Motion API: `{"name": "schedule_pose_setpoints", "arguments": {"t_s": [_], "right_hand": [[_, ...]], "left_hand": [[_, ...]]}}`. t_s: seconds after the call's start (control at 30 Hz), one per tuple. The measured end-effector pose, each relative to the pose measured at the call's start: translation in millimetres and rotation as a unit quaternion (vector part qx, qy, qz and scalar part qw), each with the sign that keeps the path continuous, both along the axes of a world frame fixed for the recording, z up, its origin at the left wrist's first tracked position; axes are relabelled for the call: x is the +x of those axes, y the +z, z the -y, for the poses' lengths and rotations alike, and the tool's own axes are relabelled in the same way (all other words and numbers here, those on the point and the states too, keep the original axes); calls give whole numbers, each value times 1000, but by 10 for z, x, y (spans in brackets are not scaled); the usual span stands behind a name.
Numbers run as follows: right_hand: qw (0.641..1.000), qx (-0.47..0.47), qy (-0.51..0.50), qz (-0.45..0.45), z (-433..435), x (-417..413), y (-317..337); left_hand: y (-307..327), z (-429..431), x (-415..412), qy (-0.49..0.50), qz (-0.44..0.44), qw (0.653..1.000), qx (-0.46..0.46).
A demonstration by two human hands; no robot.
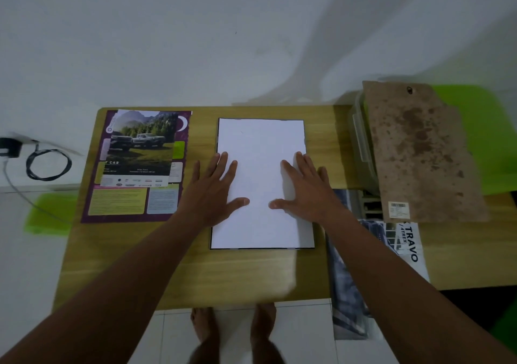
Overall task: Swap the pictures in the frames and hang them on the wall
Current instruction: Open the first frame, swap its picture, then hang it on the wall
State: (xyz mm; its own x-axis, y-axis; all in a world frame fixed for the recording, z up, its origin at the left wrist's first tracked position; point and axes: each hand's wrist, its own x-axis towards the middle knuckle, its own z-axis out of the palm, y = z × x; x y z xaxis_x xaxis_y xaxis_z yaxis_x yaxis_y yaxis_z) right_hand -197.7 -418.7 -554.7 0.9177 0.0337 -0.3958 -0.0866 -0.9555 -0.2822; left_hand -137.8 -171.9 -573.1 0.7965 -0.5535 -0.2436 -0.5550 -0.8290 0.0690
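A white sheet [261, 140] lies face down inside a thin black frame [214, 240] in the middle of the wooden table [195, 277]. My left hand [216, 190] and my right hand [305, 187] press flat on the sheet, fingers spread, holding nothing. To the left lies a purple poster [126, 207] with a picture of trucks in a forest [142, 142] on top of it. On the right, a brown stained backing board [419, 154] rests tilted over a clear plastic box [361, 151]. A printed picture reading TRAVO [402, 240] hangs over the table's right front edge.
The table stands against a white wall [223, 42]. A black charger with a coiled cable [47, 165] hangs at the left. Green surfaces [481, 140] show at the far right and the lower left. My bare feet [232, 333] stand on white floor tiles below the table's front edge.
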Motion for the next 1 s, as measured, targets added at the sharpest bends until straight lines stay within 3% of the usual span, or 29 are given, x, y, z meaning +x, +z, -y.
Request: {"name": "schedule_pose_setpoints", "arguments": {"t_s": [0.2, 0.4, 0.5, 0.8, 1.0], "right_hand": [[999, 33, -26, 9, -1, -15, 147], [993, 71, -77, 54, 84, -72, 557], [989, 57, -107, 84, 276, -172, 869], [962, -9, -249, 109, 1543, -569, 1416], [942, -35, -324, 72, 2417, -831, 1244]], "left_hand": [[80, 47, -5, 14, -5, 1000, -21], [513, 369, -48, 12, -11, 983, -181], [827, 717, -94, 19, -28, 975, -219], [1358, 1993, -250, 64, -114, 936, -328], [1231, 2701, -372, 123, -174, 926, -312]]}}
